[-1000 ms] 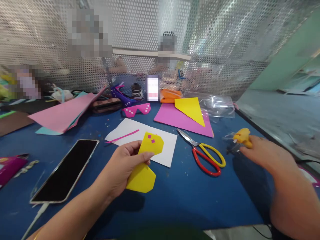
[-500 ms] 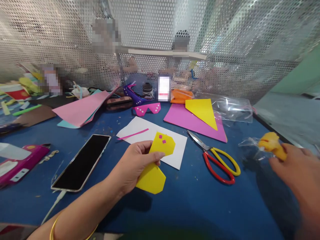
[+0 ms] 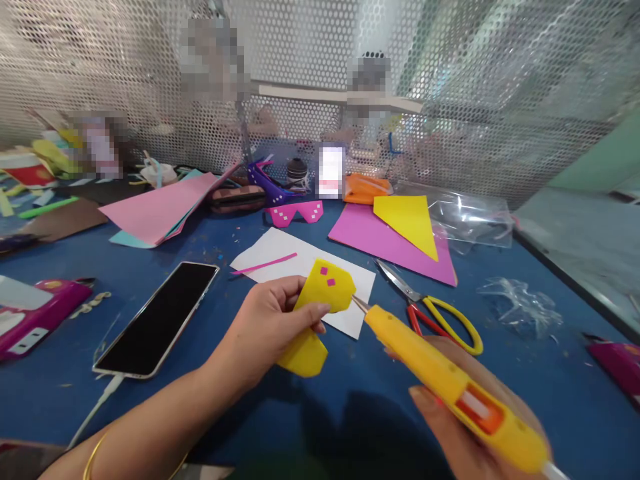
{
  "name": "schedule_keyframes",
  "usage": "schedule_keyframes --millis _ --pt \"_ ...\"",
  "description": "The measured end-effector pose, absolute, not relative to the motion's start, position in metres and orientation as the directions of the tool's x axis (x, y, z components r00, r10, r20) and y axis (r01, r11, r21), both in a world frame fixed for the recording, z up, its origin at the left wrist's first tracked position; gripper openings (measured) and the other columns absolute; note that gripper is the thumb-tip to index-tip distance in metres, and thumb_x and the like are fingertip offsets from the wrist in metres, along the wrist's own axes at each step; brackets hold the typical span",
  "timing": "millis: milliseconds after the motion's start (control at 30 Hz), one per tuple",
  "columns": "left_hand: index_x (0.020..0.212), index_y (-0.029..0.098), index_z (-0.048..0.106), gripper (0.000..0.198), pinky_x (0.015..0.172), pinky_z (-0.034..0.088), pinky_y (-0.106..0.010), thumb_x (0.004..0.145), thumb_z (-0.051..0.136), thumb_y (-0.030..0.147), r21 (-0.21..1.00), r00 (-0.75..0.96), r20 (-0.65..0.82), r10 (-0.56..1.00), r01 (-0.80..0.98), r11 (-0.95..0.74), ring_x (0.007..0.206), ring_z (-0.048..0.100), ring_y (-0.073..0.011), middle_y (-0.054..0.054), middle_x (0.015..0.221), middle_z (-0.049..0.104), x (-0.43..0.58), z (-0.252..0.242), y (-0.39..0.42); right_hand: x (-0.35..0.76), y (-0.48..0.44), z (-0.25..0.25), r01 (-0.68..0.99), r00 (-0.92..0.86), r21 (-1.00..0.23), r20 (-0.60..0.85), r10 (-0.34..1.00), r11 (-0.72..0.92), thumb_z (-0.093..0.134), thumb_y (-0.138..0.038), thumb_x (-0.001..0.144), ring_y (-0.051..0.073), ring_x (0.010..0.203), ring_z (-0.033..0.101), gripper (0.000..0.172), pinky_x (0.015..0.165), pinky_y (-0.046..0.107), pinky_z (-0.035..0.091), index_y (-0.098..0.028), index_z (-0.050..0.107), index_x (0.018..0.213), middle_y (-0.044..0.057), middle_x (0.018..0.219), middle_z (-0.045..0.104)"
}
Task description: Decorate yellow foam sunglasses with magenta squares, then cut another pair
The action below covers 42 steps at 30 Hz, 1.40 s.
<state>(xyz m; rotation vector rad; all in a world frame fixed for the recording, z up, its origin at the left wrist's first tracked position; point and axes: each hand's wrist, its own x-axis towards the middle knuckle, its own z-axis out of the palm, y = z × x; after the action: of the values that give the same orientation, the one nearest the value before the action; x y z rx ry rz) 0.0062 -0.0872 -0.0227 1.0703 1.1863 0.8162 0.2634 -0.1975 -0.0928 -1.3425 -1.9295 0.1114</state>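
My left hand (image 3: 280, 320) pinches a yellow foam glasses cut-out (image 3: 327, 283) at its narrow middle, over a white sheet (image 3: 267, 248). Two small pink squares sit on its upper lobe; the lower lobe hangs beneath my fingers. My right hand (image 3: 450, 407) is wrapped round a yellow glue gun (image 3: 425, 367), a slim pen-like one with an orange window. Its metal nozzle points left and reaches the right edge of the cut-out's upper lobe; whether it touches, I cannot tell. Scissors (image 3: 427, 310) with red and yellow handles lie just behind my right hand, partly covered.
Finished-looking pink foam glasses (image 3: 295, 213) lie behind the sheet, which bears a thin pink strip (image 3: 265, 263). A phone (image 3: 157, 320) with a cable is at left. Yellow foam (image 3: 410, 223) rests on purple foam (image 3: 395, 247). Crumpled clear plastic (image 3: 525, 307) lies at right.
My right hand has swung in from the far right with the glue gun, bringing its nozzle up to the cut-out. The clear plastic stays behind on the table. My left hand keeps its hold.
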Motion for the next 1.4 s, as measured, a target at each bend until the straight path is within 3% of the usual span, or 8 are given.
schedule_keyframes --millis 67,133,300,1400 --pt "0.083 0.019 0.072 0.015 0.045 0.043 -0.016 0.073 0.075 0.03 0.958 0.213 -0.285 0.935 0.038 0.284 0.046 0.054 -0.0074 0.004 0.057 0.064 0.007 -0.023 -0.087 0.22 -0.168 -0.055 0.751 -0.15 -0.435 0.622 0.769 0.498 0.056 -0.03 0.094 0.015 0.074 0.071 0.012 0.06 0.02 0.058 -0.023 0.058 0.104 0.003 0.091 0.07" --pt "0.084 0.019 0.072 0.014 0.046 0.044 -0.016 0.074 0.074 0.029 0.962 0.227 -0.272 0.935 0.031 0.272 0.047 0.055 -0.0078 0.004 0.057 0.064 0.007 -0.024 -0.087 0.204 -0.16 -0.043 0.767 -0.134 -0.424 0.628 0.767 0.482 0.052 -0.035 0.096 0.014 0.071 0.07 0.014 0.059 0.02 0.057 -0.023 0.057 0.101 0.003 0.087 0.068" --pt "0.085 0.019 0.072 0.015 0.048 0.046 -0.016 0.074 0.074 0.028 0.959 0.237 -0.28 0.93 0.026 0.282 0.048 0.055 -0.0076 0.005 0.056 0.063 0.007 -0.026 -0.087 0.209 -0.174 -0.064 0.779 -0.091 -0.462 0.586 0.805 0.424 0.05 -0.044 0.097 0.015 0.073 0.07 0.022 0.06 0.022 0.056 -0.023 0.056 0.099 0.002 0.085 0.068" --pt "0.085 0.021 0.073 0.016 0.048 0.047 -0.019 0.073 0.075 0.032 0.956 0.199 -0.289 0.937 0.11 0.272 0.048 0.055 -0.0107 0.003 0.056 0.064 0.009 -0.021 -0.088 0.212 -0.172 -0.075 0.764 -0.124 -0.474 0.558 0.821 0.438 0.056 -0.031 0.092 0.018 0.074 0.069 0.013 0.057 0.025 0.055 -0.023 0.058 0.101 0.003 0.09 0.068"
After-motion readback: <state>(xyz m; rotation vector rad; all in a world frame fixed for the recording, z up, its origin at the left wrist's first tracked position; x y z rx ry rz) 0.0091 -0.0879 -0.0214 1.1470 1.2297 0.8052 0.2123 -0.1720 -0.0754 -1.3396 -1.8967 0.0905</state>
